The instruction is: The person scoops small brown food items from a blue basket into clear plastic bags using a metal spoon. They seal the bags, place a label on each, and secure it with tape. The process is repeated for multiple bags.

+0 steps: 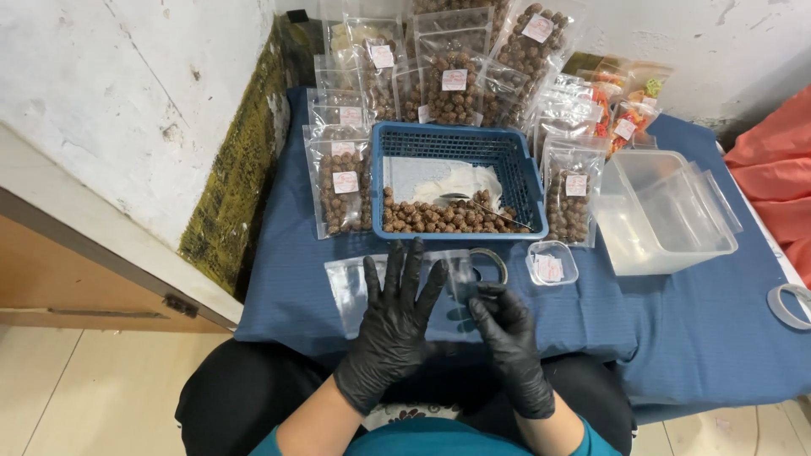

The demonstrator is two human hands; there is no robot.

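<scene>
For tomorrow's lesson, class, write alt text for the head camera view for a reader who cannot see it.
Two black-gloved hands work over a blue-clothed table: the left hand lies flat on an empty clear pouch, the right hand pinches its edge. Behind sit a blue basket of brown balls, filled pouches and a clear tub.

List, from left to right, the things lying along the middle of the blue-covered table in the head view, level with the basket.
Filled clear pouch of brown balls → blue plastic basket → second filled pouch → stack of clear plastic tubs.
</scene>
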